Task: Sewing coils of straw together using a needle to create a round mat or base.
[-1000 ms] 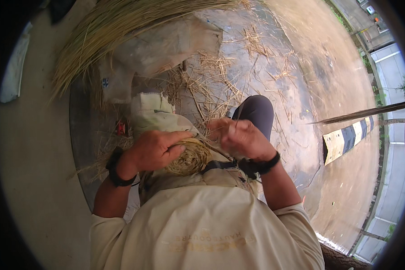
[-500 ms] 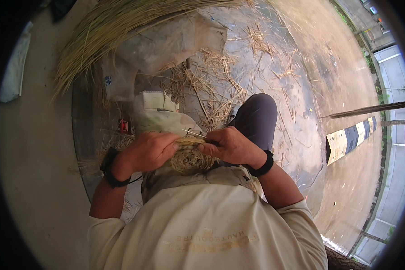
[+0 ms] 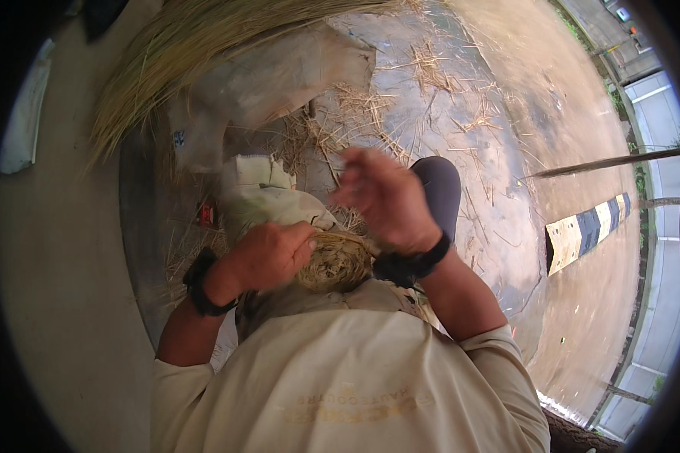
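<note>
A round coil of straw (image 3: 338,264) rests in my lap, its strands wound in a spiral. My left hand (image 3: 276,253) is closed on the coil's far left edge, thumb and fingers pinching the rim. Raised beyond the coil and apart from it, my right hand (image 3: 391,202) is smeared by motion. Whether its fingers hold anything does not show. A pale cloth (image 3: 261,196) covers my left leg just past the coil, and my dark right knee (image 3: 438,185) is behind the right hand.
A long bundle of straw (image 3: 204,53) lies at the far left, beside a crumpled translucent sheet (image 3: 279,75). Loose straw (image 3: 355,113) litters the ground mat. A small red item (image 3: 205,214) is left of my leg. A striped barrier (image 3: 589,230) and a pole (image 3: 612,162) are at right.
My right hand has left the coil's rim and swung up and away from me. The thin pale needle-like piece between the hands no longer shows. My left hand keeps its grip.
</note>
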